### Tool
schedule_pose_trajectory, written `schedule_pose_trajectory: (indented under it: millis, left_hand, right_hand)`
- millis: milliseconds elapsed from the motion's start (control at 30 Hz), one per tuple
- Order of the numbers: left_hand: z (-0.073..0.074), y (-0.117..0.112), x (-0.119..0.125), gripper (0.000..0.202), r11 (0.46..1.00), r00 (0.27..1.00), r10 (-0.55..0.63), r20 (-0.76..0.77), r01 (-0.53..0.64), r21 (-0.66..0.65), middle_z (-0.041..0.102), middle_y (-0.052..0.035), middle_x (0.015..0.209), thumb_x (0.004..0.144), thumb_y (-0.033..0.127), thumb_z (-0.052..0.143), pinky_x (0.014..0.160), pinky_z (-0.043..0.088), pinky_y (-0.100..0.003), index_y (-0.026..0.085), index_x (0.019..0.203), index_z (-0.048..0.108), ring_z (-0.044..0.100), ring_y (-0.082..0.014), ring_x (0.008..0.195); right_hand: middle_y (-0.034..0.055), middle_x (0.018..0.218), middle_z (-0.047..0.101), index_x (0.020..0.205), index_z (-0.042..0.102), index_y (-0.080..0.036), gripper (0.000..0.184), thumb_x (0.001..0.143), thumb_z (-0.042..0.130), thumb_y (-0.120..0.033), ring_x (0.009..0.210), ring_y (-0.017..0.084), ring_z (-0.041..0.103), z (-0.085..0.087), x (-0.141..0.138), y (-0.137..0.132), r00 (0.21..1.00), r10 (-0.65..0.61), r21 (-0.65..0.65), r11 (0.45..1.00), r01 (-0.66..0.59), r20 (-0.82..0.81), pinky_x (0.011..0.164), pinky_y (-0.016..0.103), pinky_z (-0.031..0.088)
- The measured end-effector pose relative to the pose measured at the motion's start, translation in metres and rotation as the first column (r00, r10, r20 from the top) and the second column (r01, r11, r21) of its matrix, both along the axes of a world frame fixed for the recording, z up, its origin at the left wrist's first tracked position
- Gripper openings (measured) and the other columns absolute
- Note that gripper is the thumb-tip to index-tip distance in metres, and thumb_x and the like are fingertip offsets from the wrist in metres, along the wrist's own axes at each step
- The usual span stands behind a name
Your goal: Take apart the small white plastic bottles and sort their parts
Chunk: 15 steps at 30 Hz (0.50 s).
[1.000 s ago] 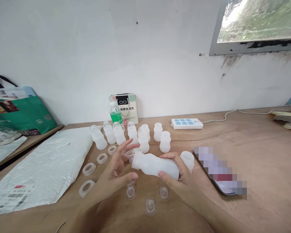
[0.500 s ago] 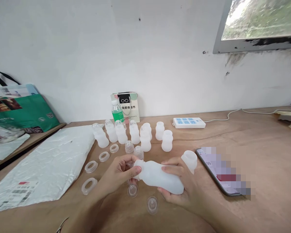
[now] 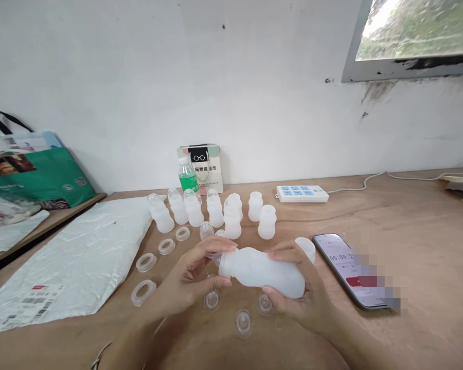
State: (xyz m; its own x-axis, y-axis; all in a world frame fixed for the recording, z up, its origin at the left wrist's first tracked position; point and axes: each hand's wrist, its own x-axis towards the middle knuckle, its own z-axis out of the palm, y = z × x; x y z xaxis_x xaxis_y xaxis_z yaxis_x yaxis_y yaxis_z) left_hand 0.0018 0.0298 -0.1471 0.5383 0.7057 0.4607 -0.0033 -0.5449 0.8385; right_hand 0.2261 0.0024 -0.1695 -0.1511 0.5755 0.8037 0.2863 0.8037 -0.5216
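A frosted white baby bottle lies sideways in the air between my hands, its neck end to the left. My right hand is wrapped round the bottle's base end. My left hand grips the neck end with fingers above and thumb below; a clear nipple sticks out there, partly hidden by the fingers. Below on the table lie clear nipples. Left of my left hand, several translucent collar rings lie in a slanting row. An uncapped bottle stands behind my right hand.
Several bottles, some with clear caps, stand further back. A phone lies at right, a power strip near the wall. At left are a white plastic mailer and a green bag. A water bottle stands before a paper bag.
The held bottle has shifted slightly right and levelled a little. My left hand has changed its grip round the neck, fingers now on top. A clear nipple beneath my right hand has come into view.
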Motion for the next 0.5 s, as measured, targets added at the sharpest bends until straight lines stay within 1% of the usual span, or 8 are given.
schedule_pose_trajectory:
  millis: [67, 167, 233, 300, 367, 433, 467, 500]
  left_hand:
    - [0.0022, -0.0007, -0.0003, 0.041, 0.998, 1.000, -0.021, 0.014, 0.022, -0.060, 0.057, -0.0062, 0.117, 0.079, 0.026, 0.069, 0.089, 0.046, -0.031, 0.030, 0.118, 0.058, 0.052, -0.0217, 0.109]
    - [0.0059, -0.0031, -0.0002, 0.037, 0.986, 1.000, 0.017, 0.010, -0.015, -0.167, 0.060, -0.0045, 0.110, 0.085, 0.031, 0.062, 0.077, 0.050, -0.026, 0.032, 0.121, 0.056, 0.058, -0.0165, 0.092]
    - [0.0075, -0.0044, -0.0006, 0.033, 0.984, 0.998, 0.054, -0.019, -0.056, -0.169, 0.062, -0.0031, 0.105, 0.086, 0.027, 0.060, 0.070, 0.050, -0.022, 0.032, 0.119, 0.057, 0.058, -0.0129, 0.083]
    - [0.0078, -0.0047, -0.0016, 0.032, 0.993, 0.998, 0.045, -0.036, -0.049, -0.106, 0.062, -0.0037, 0.107, 0.085, 0.022, 0.062, 0.074, 0.050, -0.023, 0.031, 0.115, 0.059, 0.059, -0.0142, 0.089]
    - [0.0064, -0.0042, -0.0029, 0.034, 0.999, 0.999, 0.016, -0.039, -0.017, -0.042, 0.060, -0.0049, 0.115, 0.084, 0.017, 0.063, 0.082, 0.050, -0.026, 0.030, 0.114, 0.059, 0.057, -0.0178, 0.103]
    - [0.0033, -0.0038, -0.0041, 0.036, 1.000, 0.999, 0.000, -0.035, 0.001, 0.018, 0.058, -0.0050, 0.122, 0.083, 0.012, 0.062, 0.089, 0.048, -0.029, 0.030, 0.113, 0.058, 0.053, -0.0196, 0.113]
    - [0.0014, -0.0037, -0.0046, 0.037, 0.999, 0.999, 0.002, -0.034, 0.000, 0.053, 0.056, -0.0049, 0.124, 0.083, 0.010, 0.061, 0.090, 0.048, -0.030, 0.031, 0.113, 0.057, 0.052, -0.0198, 0.115]
    - [-0.0006, -0.0039, -0.0051, 0.037, 0.996, 0.999, 0.007, -0.037, -0.004, 0.091, 0.055, -0.0049, 0.126, 0.083, 0.008, 0.060, 0.092, 0.047, -0.031, 0.031, 0.113, 0.057, 0.052, -0.0198, 0.117]
  right_hand:
    - [0.0057, 0.098, 0.052, 0.109, 0.046, -0.027, 0.040, 0.075, 0.061, -0.014, 0.087, 0.021, 0.056, -0.0010, 0.0015, -0.0004, 0.999, -0.004, 0.028, 1.000, 0.003, 0.035, 0.063, 0.031, 0.052]
    - [0.0069, 0.105, 0.050, 0.112, 0.045, -0.029, 0.046, 0.074, 0.063, -0.011, 0.094, 0.021, 0.056, -0.0022, 0.0044, -0.0007, 0.994, -0.020, 0.084, 0.996, 0.011, 0.104, 0.070, 0.032, 0.054]
    - [0.0066, 0.106, 0.050, 0.112, 0.045, -0.029, 0.047, 0.073, 0.065, -0.011, 0.094, 0.021, 0.056, -0.0029, 0.0056, -0.0008, 0.992, -0.019, 0.096, 0.995, 0.006, 0.127, 0.071, 0.032, 0.053]
    - [0.0060, 0.104, 0.051, 0.112, 0.046, -0.029, 0.047, 0.072, 0.065, -0.012, 0.093, 0.021, 0.057, -0.0037, 0.0055, -0.0011, 0.994, -0.001, 0.072, 0.997, -0.007, 0.113, 0.070, 0.032, 0.053]
    - [0.0052, 0.102, 0.052, 0.110, 0.048, -0.028, 0.044, 0.072, 0.065, -0.014, 0.090, 0.021, 0.057, -0.0047, 0.0047, -0.0015, 0.998, 0.025, 0.027, 0.999, -0.027, 0.058, 0.067, 0.031, 0.052]
    - [0.0044, 0.099, 0.055, 0.105, 0.050, -0.028, 0.037, 0.073, 0.066, -0.018, 0.086, 0.020, 0.058, -0.0055, 0.0040, -0.0019, 0.999, 0.049, -0.062, 0.997, -0.050, -0.024, 0.064, 0.031, 0.051]
    - [0.0038, 0.095, 0.056, 0.102, 0.051, -0.027, 0.033, 0.073, 0.066, -0.021, 0.082, 0.020, 0.059, -0.0058, 0.0039, -0.0019, 0.996, 0.057, -0.146, 0.987, -0.067, -0.072, 0.060, 0.030, 0.050]
    - [0.0029, 0.091, 0.058, 0.100, 0.051, -0.027, 0.029, 0.075, 0.066, -0.024, 0.075, 0.018, 0.059, -0.0059, 0.0040, -0.0017, 0.991, 0.062, -0.264, 0.960, -0.093, -0.123, 0.057, 0.028, 0.049]
